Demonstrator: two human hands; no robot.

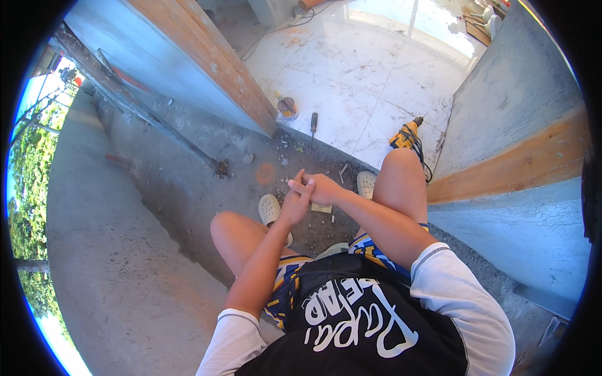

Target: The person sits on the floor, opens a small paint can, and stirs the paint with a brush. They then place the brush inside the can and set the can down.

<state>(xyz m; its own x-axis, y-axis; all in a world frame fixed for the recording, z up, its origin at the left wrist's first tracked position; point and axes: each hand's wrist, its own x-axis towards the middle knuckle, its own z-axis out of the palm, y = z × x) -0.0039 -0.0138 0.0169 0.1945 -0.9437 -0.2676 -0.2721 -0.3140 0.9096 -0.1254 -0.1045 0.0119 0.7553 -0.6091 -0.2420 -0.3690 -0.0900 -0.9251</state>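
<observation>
Seated person, both hands joined above the rough grey concrete floor [188, 188].
The left hand [295, 203] and right hand [321, 186] touch, fingers curled together, possibly pinching something too small to identify; a yellow-black power drill [406, 135] lies well apart.

Bright daylight falls on a rough concrete floor [125, 263] strewn with rubble. Beyond a doorway lies glossy white marble tile [351, 81]. Grey plastered walls [520, 94] with orange brick bands [207, 56] flank the opening; green trees [31, 163] show far left.
</observation>
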